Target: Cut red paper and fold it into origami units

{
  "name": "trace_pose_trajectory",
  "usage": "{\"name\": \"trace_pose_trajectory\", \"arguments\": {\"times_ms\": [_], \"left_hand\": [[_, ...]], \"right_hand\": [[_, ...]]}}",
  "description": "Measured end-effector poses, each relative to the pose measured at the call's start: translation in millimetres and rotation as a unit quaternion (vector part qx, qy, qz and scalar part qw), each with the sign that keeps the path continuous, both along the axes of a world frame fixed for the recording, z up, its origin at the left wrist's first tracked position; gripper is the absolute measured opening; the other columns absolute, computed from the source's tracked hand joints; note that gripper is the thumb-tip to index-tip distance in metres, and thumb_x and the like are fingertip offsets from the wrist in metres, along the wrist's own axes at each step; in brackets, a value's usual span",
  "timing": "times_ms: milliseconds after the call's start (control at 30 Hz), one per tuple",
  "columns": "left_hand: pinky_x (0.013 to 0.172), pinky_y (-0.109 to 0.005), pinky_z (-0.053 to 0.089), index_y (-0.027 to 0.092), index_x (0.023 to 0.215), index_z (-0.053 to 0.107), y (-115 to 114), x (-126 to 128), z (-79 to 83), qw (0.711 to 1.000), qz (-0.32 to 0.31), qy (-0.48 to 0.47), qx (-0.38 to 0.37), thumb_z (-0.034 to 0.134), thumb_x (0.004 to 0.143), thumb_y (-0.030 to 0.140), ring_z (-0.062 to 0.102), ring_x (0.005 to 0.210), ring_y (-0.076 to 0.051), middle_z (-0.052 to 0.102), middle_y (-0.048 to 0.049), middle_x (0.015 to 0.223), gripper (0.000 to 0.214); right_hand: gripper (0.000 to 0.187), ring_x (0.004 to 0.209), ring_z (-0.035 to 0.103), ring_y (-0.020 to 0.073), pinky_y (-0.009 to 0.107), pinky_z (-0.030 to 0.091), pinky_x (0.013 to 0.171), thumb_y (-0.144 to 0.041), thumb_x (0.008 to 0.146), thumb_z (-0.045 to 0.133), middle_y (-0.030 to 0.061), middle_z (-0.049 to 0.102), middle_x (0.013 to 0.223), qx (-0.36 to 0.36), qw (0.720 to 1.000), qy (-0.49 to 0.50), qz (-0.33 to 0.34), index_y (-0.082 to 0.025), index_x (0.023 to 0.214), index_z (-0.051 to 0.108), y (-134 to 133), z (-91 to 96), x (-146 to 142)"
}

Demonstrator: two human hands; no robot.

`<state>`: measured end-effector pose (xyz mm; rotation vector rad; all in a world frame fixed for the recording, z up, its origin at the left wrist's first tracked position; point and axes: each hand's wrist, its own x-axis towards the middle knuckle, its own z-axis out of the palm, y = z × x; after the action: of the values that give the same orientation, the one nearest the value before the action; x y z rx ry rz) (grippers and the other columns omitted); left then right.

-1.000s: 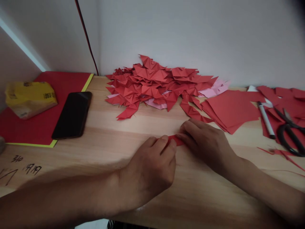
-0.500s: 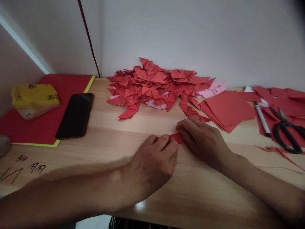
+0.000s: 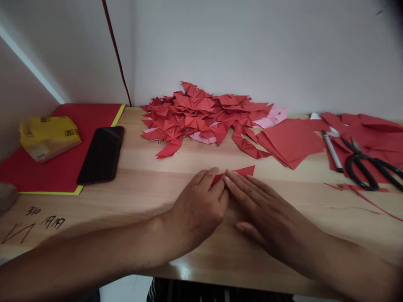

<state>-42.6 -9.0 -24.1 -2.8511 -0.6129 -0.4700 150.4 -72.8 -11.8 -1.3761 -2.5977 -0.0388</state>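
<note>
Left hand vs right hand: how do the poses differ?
Left hand has curled fingers; right hand has fingers stretched out, nearly flat. The right hand's thumb spreads away from its fingers; no spread thumb shows on the left hand. Both touch the red paper piece.

A: Viewpoint?
B: One head-worn camera, above and behind the fingers [image 3: 244, 188], facing forward and down.
A: Range?
B: Close, within reach. Table [image 3: 157, 180] spreads around the fingers; wall [image 3: 252, 50] fills the top, beyond them.
</note>
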Motion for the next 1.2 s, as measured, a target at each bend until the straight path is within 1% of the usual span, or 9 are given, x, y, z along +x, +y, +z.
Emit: {"name": "trace_pose_trajectory", "arguments": {"times_ms": [133,300,500,567,633,767,867,1067,1200], "left_hand": [[0.103,-0.045,0.047,0.003,0.119,0.062,-1,-1,1.0,1.000,0.003,0.004,0.017,0.052,0.091,0.014,0.056,0.122,-0.031,0.063,-0.0171,0.126,0.032],[0.101,-0.046,0.047,0.006,0.116,0.064,0,-3,3.3,0.999,0.003,0.000,0.041,0.053,0.092,0.016,0.061,0.116,-0.029,0.066,-0.0172,0.121,0.028],[0.101,-0.045,0.046,0.005,0.113,0.065,0,-2,4.4,0.999,-0.003,0.001,0.053,0.051,0.092,0.013,0.063,0.112,-0.027,0.067,-0.0184,0.120,0.027],[0.100,-0.045,0.046,0.005,0.113,0.065,0,-2,4.7,0.999,-0.007,0.001,0.054,0.049,0.093,0.013,0.063,0.111,-0.027,0.067,-0.0178,0.119,0.027],[0.101,-0.045,0.045,0.005,0.114,0.064,1,-2,4.5,0.999,-0.007,0.002,0.050,0.048,0.093,0.013,0.062,0.111,-0.026,0.068,-0.0170,0.118,0.028],[0.105,-0.046,0.043,0.004,0.116,0.063,2,-3,3.1,0.999,-0.007,0.006,0.032,0.051,0.092,0.016,0.060,0.116,-0.027,0.066,-0.0172,0.121,0.029],[0.105,-0.047,0.044,0.006,0.115,0.064,1,-4,4.2,1.000,0.002,0.009,0.022,0.051,0.092,0.016,0.060,0.116,-0.026,0.066,-0.0163,0.121,0.028],[0.104,-0.048,0.043,0.007,0.113,0.065,0,-6,10.0,1.000,0.010,0.003,0.017,0.050,0.092,0.011,0.063,0.106,-0.022,0.071,-0.0132,0.109,0.026],[0.101,-0.048,0.044,0.008,0.103,0.068,-1,-5,9.8,0.999,0.021,-0.002,0.028,0.052,0.092,0.013,0.064,0.102,-0.023,0.072,-0.0130,0.101,0.021]], "right_hand": [[0.057,0.137,0.042,0.0303,0.050,0.038,0.111,-0.033,0.096,0.044,0.0239,0.044,0.147,0.046,0.997,-0.046,-0.031,0.001,0.141,0.042,-5,-10.7,-2],[0.057,0.134,0.046,0.0321,0.052,0.037,0.111,-0.038,0.098,0.041,0.0269,0.047,0.143,0.081,0.992,-0.078,-0.065,0.003,0.136,0.047,-8,-14.1,8],[0.056,0.136,0.043,0.0320,0.055,0.034,0.111,-0.039,0.099,0.035,0.0251,0.045,0.145,0.067,0.988,-0.088,-0.104,-0.001,0.139,0.044,-11,-9.8,20],[0.057,0.138,0.039,0.0313,0.056,0.034,0.111,-0.039,0.099,0.034,0.0231,0.041,0.149,0.063,0.989,-0.081,-0.103,-0.002,0.142,0.040,-9,-6.0,16],[0.057,0.141,0.036,0.0281,0.053,0.035,0.112,-0.035,0.099,0.036,0.0206,0.037,0.152,0.058,0.993,-0.064,-0.084,-0.004,0.146,0.035,-6,-3.4,7],[0.058,0.142,0.035,0.0227,0.046,0.038,0.112,-0.030,0.097,0.041,0.0178,0.040,0.151,0.014,0.998,-0.031,-0.048,-0.006,0.149,0.031,-1,-6.9,-6],[0.060,0.141,0.036,0.0243,0.047,0.036,0.113,-0.033,0.096,0.044,0.0186,0.040,0.151,0.018,0.998,-0.040,-0.056,-0.006,0.148,0.033,0,-13.4,-9],[0.057,0.140,0.038,0.0255,0.048,0.035,0.114,-0.034,0.096,0.045,0.0185,0.039,0.151,0.038,0.996,-0.047,-0.066,-0.006,0.146,0.038,-3,-17.9,-9],[0.057,0.137,0.041,0.0302,0.050,0.036,0.112,-0.036,0.096,0.044,0.0231,0.043,0.148,0.064,0.993,-0.059,-0.083,0.000,0.141,0.043,-6,-17.8,-5]]}}
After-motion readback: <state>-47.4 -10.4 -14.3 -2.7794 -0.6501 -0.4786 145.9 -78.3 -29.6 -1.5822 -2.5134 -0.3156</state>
